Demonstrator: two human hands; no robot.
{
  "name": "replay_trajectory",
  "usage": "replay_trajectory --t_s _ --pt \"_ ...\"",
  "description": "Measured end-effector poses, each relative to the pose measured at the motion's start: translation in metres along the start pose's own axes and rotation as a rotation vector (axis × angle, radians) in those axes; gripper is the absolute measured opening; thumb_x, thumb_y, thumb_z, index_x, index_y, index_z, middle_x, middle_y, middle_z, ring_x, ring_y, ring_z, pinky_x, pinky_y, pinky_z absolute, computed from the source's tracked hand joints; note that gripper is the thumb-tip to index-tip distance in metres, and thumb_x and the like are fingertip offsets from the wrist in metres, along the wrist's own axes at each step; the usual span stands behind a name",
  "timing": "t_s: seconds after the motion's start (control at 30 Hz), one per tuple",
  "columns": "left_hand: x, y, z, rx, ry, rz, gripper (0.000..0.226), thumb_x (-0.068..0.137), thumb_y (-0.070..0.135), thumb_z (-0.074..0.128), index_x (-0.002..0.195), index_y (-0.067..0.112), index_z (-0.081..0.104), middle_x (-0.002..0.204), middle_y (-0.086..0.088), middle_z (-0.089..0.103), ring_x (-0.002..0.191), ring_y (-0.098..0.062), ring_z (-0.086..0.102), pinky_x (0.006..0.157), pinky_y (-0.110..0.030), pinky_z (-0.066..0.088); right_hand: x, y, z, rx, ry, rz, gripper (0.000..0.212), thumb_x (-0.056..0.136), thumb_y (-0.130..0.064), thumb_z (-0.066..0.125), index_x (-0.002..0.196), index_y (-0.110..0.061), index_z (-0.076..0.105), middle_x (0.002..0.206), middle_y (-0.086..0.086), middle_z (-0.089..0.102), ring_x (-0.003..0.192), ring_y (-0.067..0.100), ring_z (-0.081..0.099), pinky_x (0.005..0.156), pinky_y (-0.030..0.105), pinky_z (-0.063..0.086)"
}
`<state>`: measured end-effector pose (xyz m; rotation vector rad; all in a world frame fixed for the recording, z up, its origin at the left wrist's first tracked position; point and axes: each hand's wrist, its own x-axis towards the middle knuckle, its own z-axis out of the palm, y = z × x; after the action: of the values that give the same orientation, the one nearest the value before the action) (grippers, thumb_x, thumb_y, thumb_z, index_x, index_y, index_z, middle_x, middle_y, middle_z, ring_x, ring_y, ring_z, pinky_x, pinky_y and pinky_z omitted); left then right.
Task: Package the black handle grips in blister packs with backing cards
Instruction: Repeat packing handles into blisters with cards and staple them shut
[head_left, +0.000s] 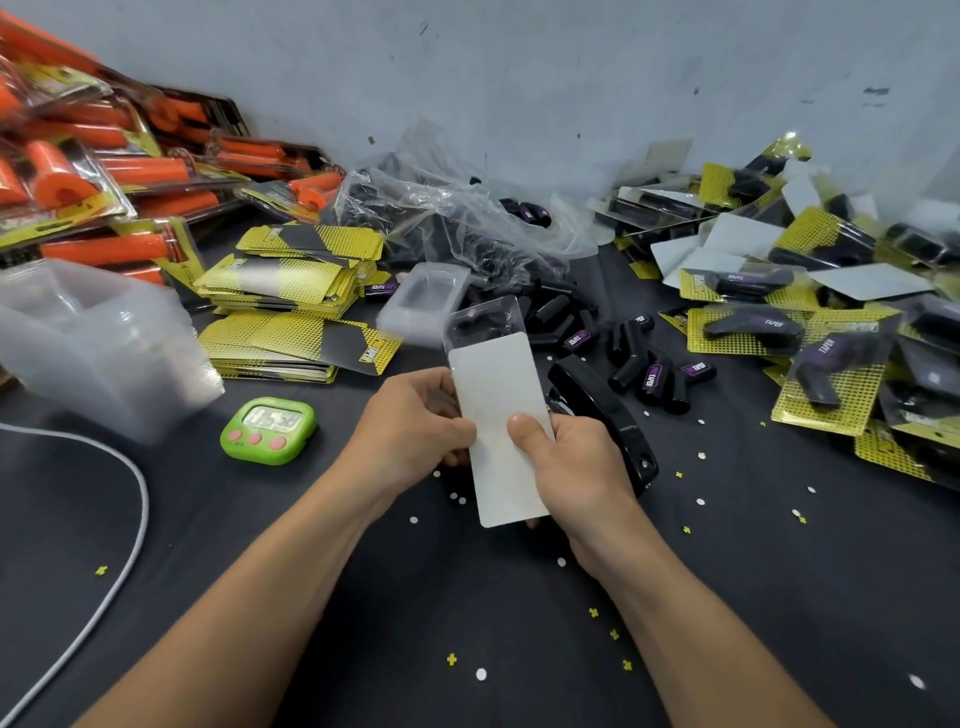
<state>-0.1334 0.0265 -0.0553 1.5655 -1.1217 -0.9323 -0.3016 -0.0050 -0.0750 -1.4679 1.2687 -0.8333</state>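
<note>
A clear blister pack (485, 318) with a black handle grip inside is held above the dark table, and a backing card (497, 421) with its white back facing me sits partly inside it. My left hand (415, 423) grips the left edge of the pack and card. My right hand (563, 457) holds the card's right side, thumb pressed on its white face. Loose black handle grips (649, 364) lie in a heap just beyond. Stacks of yellow-and-black backing cards (291, 312) lie at the left.
A black stapler (608, 410) lies right beside my right hand. Finished packs (810, 332) pile up at the right, orange grip packs (104, 171) at the far left. Stacked empty blisters (93, 338), a green timer (269, 428), a white cable (130, 499) and a crumpled plastic bag (457, 218) surround the work spot.
</note>
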Motion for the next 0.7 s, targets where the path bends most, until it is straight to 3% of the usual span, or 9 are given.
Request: replay_trajectory --t_s 0.1,0.2,0.27,0.37,0.47,0.6,0.7 --pt "-0.0023 0.0005 0.0001 0.0 -0.007 -0.003 0.023 0.079 -0.005 0.063 0.086 0.013 0.076 0.077 -0.006 0.076 0.056 -0.015 0.064 0.052 -0.022 0.05 0.0004 -0.0003 0.0003 0.018 -0.001 -0.004 0.043 0.081 -0.056 0.058 0.08 -0.017 0.074 0.073 0.003 0.075 0.063 0.029 0.071 0.05 0.036 0.05" --pt "-0.0041 0.0061 0.0033 -0.04 0.029 -0.015 0.011 0.074 0.012 0.058 0.069 0.013 0.068 0.069 -0.008 0.071 0.054 -0.019 0.062 0.05 -0.027 0.048 0.0001 -0.0008 0.0009 0.023 -0.004 -0.004 0.043 0.081 -0.057 0.058 0.083 -0.018 0.075 0.074 0.002 0.076 0.066 0.029 0.072 0.051 0.037 0.051" --pt "-0.004 0.0082 0.0045 -0.089 0.075 -0.028 0.015 0.072 0.02 0.056 0.06 0.015 0.064 0.063 -0.012 0.064 0.05 -0.022 0.06 0.047 -0.027 0.046 -0.0014 -0.0022 0.0004 0.027 -0.016 -0.005 0.042 0.083 -0.056 0.059 0.083 -0.017 0.075 0.073 0.002 0.076 0.061 0.027 0.071 0.046 0.033 0.049" --pt "-0.0029 0.0078 0.0043 -0.084 0.115 -0.029 0.023 0.081 0.013 0.058 0.06 0.014 0.067 0.062 -0.015 0.065 0.048 -0.024 0.06 0.044 -0.025 0.045 -0.0033 -0.0036 -0.0011 0.062 -0.052 0.005 0.039 0.087 -0.051 0.061 0.083 -0.015 0.074 0.073 0.005 0.075 0.058 0.028 0.07 0.042 0.03 0.047" --pt "-0.0015 0.0072 0.0045 -0.031 0.147 -0.023 0.029 0.085 0.007 0.058 0.059 0.013 0.067 0.056 -0.011 0.064 0.045 -0.021 0.06 0.043 -0.025 0.046 -0.0051 -0.0054 -0.0035 0.114 -0.097 -0.001 0.034 0.092 -0.043 0.063 0.084 -0.012 0.074 0.074 0.008 0.075 0.057 0.027 0.069 0.042 0.03 0.046" --pt "0.0013 0.005 0.001 0.056 0.179 0.003 0.026 0.085 0.012 0.057 0.061 0.01 0.067 0.054 -0.009 0.067 0.043 -0.019 0.059 0.045 -0.026 0.047 -0.0088 -0.0091 -0.0072 0.181 -0.236 -0.013 0.022 0.078 -0.027 0.072 0.098 -0.019 0.074 0.088 0.001 0.079 0.07 0.023 0.075 0.047 0.029 0.051" --pt "0.0015 0.0037 -0.001 0.066 0.161 -0.004 0.018 0.078 0.016 0.06 0.065 0.011 0.071 0.057 -0.01 0.07 0.043 -0.018 0.06 0.046 -0.023 0.048 -0.0079 -0.0088 -0.008 0.167 -0.243 -0.007 0.017 0.086 -0.011 0.07 0.102 -0.017 0.073 0.092 0.001 0.08 0.074 0.024 0.076 0.048 0.03 0.051"
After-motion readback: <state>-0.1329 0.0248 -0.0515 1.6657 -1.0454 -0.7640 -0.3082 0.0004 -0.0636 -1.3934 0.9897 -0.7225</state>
